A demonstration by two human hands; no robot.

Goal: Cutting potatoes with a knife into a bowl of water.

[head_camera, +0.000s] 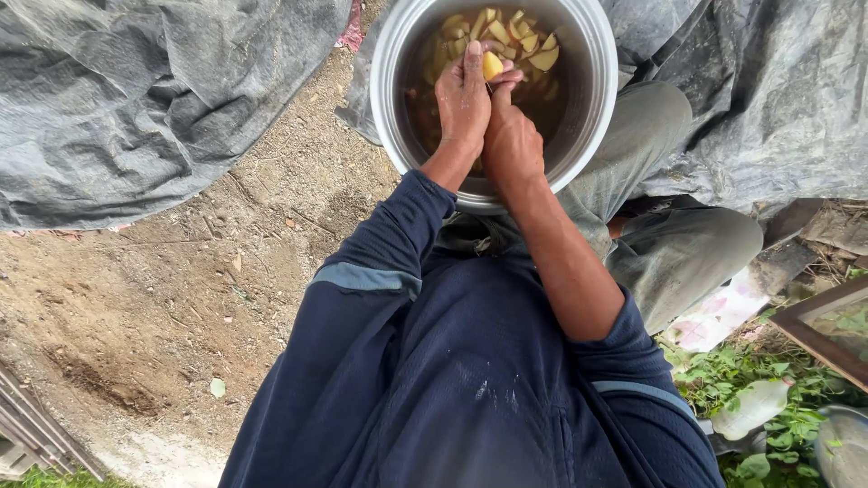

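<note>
**2 hands on a yellow piece over a metal pot**

A pale yellow piece (pixel 492 65) (peeled, perhaps potato, though the kind cannot be told for sure) sits at the fingertips of both hands, above the open mouth of a large round metal pot (pixel 597 90). The left hand (pixel 463 99) has its fingers folded round the near side of the piece, with 1 finger stretched straight along it toward the far rim. The right hand (pixel 512 136) lies just beside the left, touching it, its fingers curled over the piece from the other side; whether it also holds a blade cannot be told, since the fingers hide that spot.

Below the hands, inside the pot, lie many cut yellow chunks (pixel 529 41) in cloudy liquid, gathered toward the far wall.

The pot rests at the person's knees, touching the grey trousers (pixel 669 244) on the right. Both forearms reach down from dark blue sleeves (pixel 380 262) pushed up toward the elbows, each with a lighter stripe.

Around this, bare brown earth (pixel 181 298) spreads to the left, and a grey tarpaulin (pixel 136 90) covers the upper left and upper right corners. At the lower right grow green weeds (pixel 768 380), with a wooden frame (pixel 827 330) and a second metal bowl (pixel 845 447) at the edge.
</note>
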